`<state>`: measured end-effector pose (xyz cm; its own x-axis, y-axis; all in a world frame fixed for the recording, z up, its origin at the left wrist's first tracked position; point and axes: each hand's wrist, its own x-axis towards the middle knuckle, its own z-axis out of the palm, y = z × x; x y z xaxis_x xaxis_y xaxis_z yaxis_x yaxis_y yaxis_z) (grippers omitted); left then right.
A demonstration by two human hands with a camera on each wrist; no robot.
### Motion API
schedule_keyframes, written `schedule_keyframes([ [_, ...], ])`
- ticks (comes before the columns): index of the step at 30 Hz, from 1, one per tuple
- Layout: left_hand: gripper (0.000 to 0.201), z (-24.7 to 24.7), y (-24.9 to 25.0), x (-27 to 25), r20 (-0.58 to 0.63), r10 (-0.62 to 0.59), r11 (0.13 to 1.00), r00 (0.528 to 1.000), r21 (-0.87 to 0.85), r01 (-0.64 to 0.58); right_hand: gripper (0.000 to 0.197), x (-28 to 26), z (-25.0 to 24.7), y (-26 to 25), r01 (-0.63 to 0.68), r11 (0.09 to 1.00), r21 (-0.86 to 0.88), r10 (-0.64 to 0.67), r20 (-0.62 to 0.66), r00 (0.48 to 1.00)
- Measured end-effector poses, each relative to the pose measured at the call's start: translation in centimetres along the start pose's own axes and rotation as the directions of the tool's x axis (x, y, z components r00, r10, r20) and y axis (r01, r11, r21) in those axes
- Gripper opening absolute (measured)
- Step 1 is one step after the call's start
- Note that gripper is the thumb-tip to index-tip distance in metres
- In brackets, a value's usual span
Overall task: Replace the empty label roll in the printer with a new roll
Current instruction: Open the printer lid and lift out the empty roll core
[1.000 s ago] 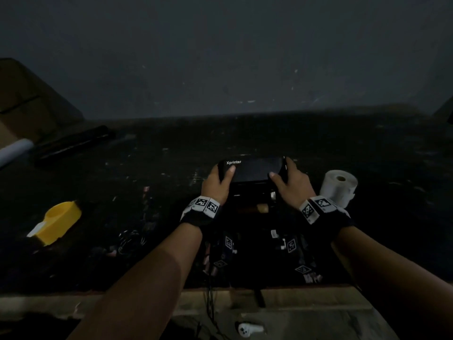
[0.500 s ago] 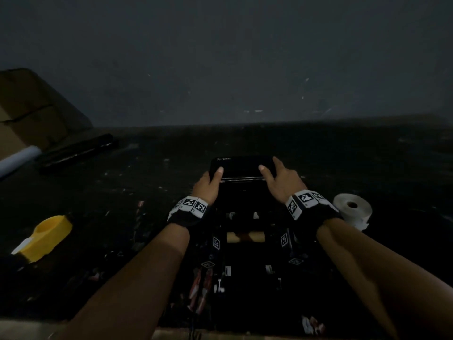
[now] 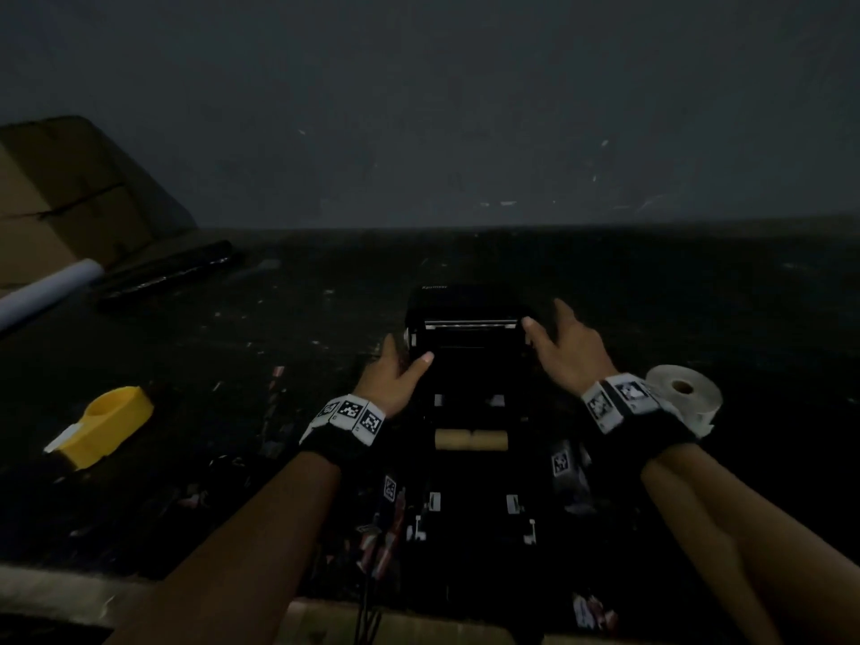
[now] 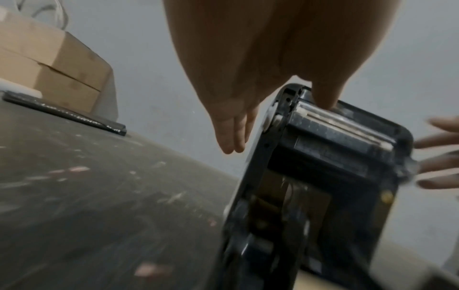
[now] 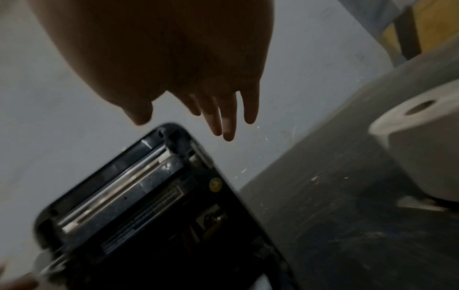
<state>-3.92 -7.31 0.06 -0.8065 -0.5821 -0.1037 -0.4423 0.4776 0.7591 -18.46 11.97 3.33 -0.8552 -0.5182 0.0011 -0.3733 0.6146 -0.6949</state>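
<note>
**Printer lid up, empty core still inside**

The printer (image 3: pixel 470 412) sits in the lower centre of the head view with its lid (image 3: pixel 465 314) swung up and back, so the opening step looks done. In the bay, just below the middle of the frame, the bare brown core (image 3: pixel 471 439) of the spent roll still lies across its holders; by my reading it has yet to be lifted out, and after that the new roll must go in, its paper be fed and the lid be shut.

The left hand (image 3: pixel 395 377) is at the lid's left edge: its thumb rests on the lid's inner face while the fingers lie straight along the outside, so it steadies rather than clamps. The right hand (image 3: pixel 565 349) is at the right edge with fingers spread and relaxed, holding nothing; whether its thumb touches the lid I cannot tell.

The new label roll (image 3: pixel 684 398) stands on end at centre right, just beyond the right wrist and near the printer.

On the dark worktop (image 3: pixel 279 328), a yellow tape dispenser (image 3: pixel 104 425) lies at lower left; a white tube (image 3: pixel 46 290), a flat black device (image 3: pixel 167 272) and a cardboard box (image 3: pixel 70 193) sit at upper left, all well apart from the printer. Nothing blocks the bay, though the dim light hides its details.
</note>
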Motion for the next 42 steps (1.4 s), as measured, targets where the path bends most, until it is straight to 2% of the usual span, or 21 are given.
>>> schedule_keyframes([
  [2, 0.080, 0.5, -1.6, -0.7, 0.029, -0.030, 0.999, 0.999, 0.033, 0.029, 0.060, -1.8, 0.5, 1.7, 0.018, 0.999, -0.043, -0.018, -0.008, 1.000],
  [4, 0.077, 1.3, -2.9, -1.6, 0.052, -0.042, 0.995, 0.998, 0.090, 0.037, 0.049, -3.5, 1.7, 3.5, 0.087, 0.989, -0.123, -0.077, 0.084, 0.993],
  [7, 0.056, 2.6, -3.4, -3.0, 0.124, 0.033, 0.973, 0.992, 0.224, -0.061, 0.045, -4.6, 4.1, 5.3, 0.206, 0.956, -0.210, -0.142, 0.285, 0.948],
  [9, 0.050, 3.6, -3.6, -3.6, 0.202, 0.065, 0.947, 0.977, 0.297, -0.124, 0.049, -4.9, 5.5, 6.2, 0.248, 0.931, -0.266, -0.142, 0.361, 0.922],
  [12, 0.051, 4.8, -4.4, -3.7, 0.291, 0.045, 0.915, 0.956, 0.371, -0.156, 0.049, -5.2, 7.3, 7.1, 0.298, 0.889, -0.347, -0.156, 0.383, 0.910],
  [18, 0.047, 5.7, -4.0, -3.9, 0.261, -0.009, 0.913, 0.965, 0.395, -0.098, 0.053, -5.3, 9.3, 7.2, 0.294, 0.868, -0.401, -0.140, 0.370, 0.919],
  [22, 0.041, 5.5, -3.8, -3.8, 0.238, -0.020, 0.936, 0.971, 0.346, -0.066, 0.054, -5.5, 9.4, 6.7, 0.263, 0.898, -0.353, -0.149, 0.317, 0.936],
  [25, 0.041, 4.8, -3.0, -4.0, 0.213, 0.017, 0.951, 0.977, 0.299, -0.082, 0.050, -5.5, 8.8, 6.0, 0.265, 0.935, -0.235, -0.201, 0.266, 0.943],
  [31, 0.038, 2.7, -1.1, -3.8, 0.117, 0.184, 0.963, 0.976, 0.178, -0.203, 0.045, -6.1, 6.1, 4.3, 0.314, 0.948, -0.042, -0.309, 0.096, 0.946],
  [33, 0.035, 2.1, -0.6, -3.8, 0.098, 0.230, 0.968, 0.968, 0.082, -0.238, 0.044, -6.4, 4.8, 3.8, 0.337, 0.941, -0.012, -0.336, 0.031, 0.941],
  [35, 0.040, 1.7, 0.2, -4.0, 0.093, 0.257, 0.965, 0.962, -0.075, -0.251, 0.044, -6.7, 3.4, 3.4, 0.340, 0.940, 0.030, -0.340, -0.028, 0.940],
  [38, 0.034, 1.8, 1.9, -4.3, 0.079, 0.303, 0.931, 0.950, -0.235, -0.278, 0.043, -7.6, 1.7, 3.5, 0.298, 0.946, 0.127, -0.286, -0.105, 0.952],
  [40, 0.026, 2.1, 3.1, -4.6, 0.071, 0.331, 0.907, 0.941, -0.298, -0.296, 0.041, -8.0, 0.9, 3.9, 0.242, 0.944, 0.225, -0.206, -0.171, 0.963],
  [42, 0.026, 3.0, 3.9, -4.6, 0.095, 0.331, 0.890, 0.939, -0.363, -0.277, 0.037, -8.6, 0.1, 4.6, 0.194, 0.915, 0.355, -0.106, -0.252, 0.962],
])
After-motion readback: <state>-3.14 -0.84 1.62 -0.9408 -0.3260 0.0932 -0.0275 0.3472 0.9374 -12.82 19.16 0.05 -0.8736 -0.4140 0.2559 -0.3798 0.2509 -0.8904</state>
